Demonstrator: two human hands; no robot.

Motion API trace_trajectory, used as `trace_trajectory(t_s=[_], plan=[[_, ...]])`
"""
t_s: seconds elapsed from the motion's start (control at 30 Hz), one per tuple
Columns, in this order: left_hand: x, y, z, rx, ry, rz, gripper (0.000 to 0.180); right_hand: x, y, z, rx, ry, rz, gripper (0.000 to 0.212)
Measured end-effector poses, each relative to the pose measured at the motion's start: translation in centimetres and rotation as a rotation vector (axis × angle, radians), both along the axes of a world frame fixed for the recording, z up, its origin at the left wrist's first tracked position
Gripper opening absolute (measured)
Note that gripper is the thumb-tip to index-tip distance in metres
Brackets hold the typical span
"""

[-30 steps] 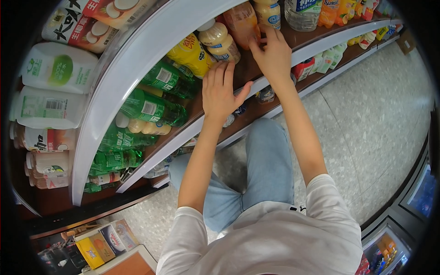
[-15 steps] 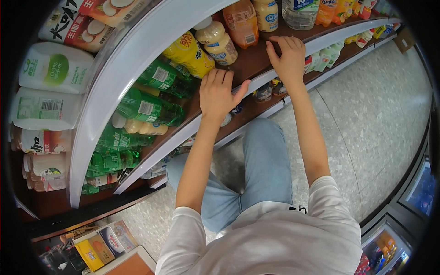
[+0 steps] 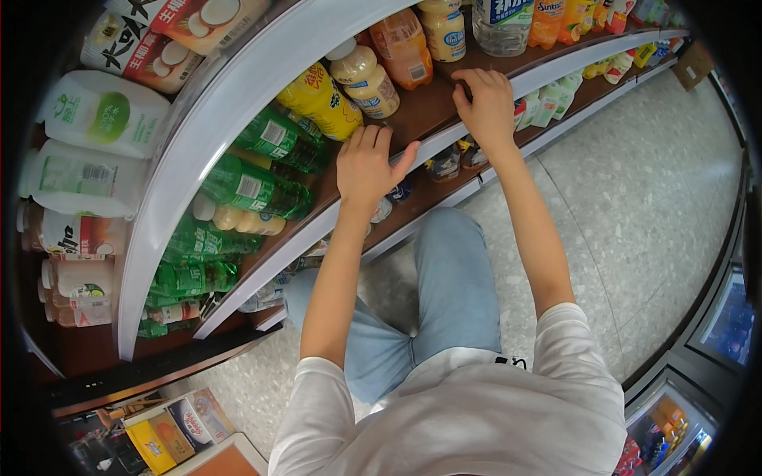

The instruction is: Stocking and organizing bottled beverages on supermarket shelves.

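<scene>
My left hand [image 3: 367, 168] rests at the white front edge [image 3: 436, 141] of a brown shelf [image 3: 419, 113], its fingers reaching over the edge and the thumb spread out. Just beyond its fingertips lies a yellow bottle [image 3: 324, 101], with a cream-coloured bottle [image 3: 369, 86] beside it. Farther right along the same edge, my right hand [image 3: 486, 109] has its fingers bent over onto the shelf and the thumb apart. Neither hand holds anything. Behind the stretch between my hands stand an orange drink bottle [image 3: 402, 51] and another cream-coloured bottle [image 3: 443, 33].
Green bottles [image 3: 254, 187] fill the shelf's left part. Above them, white bottles [image 3: 103, 115] and cartons [image 3: 171, 55] stand on a higher shelf. A large clear bottle [image 3: 502, 36] is beyond my right hand. Packets [image 3: 548, 103] sit lower down, and speckled floor [image 3: 627, 174] extends right.
The view has shifted slightly, so shelf and bottles appear a little lower and farther left. Both hands keep their places at the shelf edge.
</scene>
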State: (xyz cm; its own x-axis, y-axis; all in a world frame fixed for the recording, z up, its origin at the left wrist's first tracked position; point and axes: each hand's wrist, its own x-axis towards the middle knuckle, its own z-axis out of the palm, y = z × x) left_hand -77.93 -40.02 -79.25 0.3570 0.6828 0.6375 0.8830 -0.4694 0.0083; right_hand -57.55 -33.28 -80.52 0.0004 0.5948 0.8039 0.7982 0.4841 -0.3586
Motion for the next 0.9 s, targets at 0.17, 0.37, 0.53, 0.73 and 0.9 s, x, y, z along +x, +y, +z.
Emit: trace_trajectory(t_s=[0.17, 0.37, 0.53, 0.73, 0.9], plan=[[0.1, -0.11, -0.01, -0.003, 0.003, 0.009, 0.034, 0.27, -0.14, 0.11, 0.003, 0.019, 0.026, 0.01], [0.01, 0.26, -0.31, 0.062, -0.017, -0.015, 0.036, 0.51, -0.23, -0.08, 0.016, 0.042, 0.082, 0.011], [0.01, 0.16, -0.32, 0.049, -0.012, -0.01, 0.036, 0.57, -0.12, -0.36, 0.083, 0.051, 0.106, 0.014], [0.12, 0.16, -0.33, 0.049, 0.009, -0.007, 0.037, 0.75, -0.29, -0.37, 0.104, 0.048, 0.12, 0.015], [0.07, -0.04, -0.14, 0.034, 0.018, -0.002, 0.036, 0.64, -0.21, -0.5, 0.097, 0.047, 0.138, 0.016]])
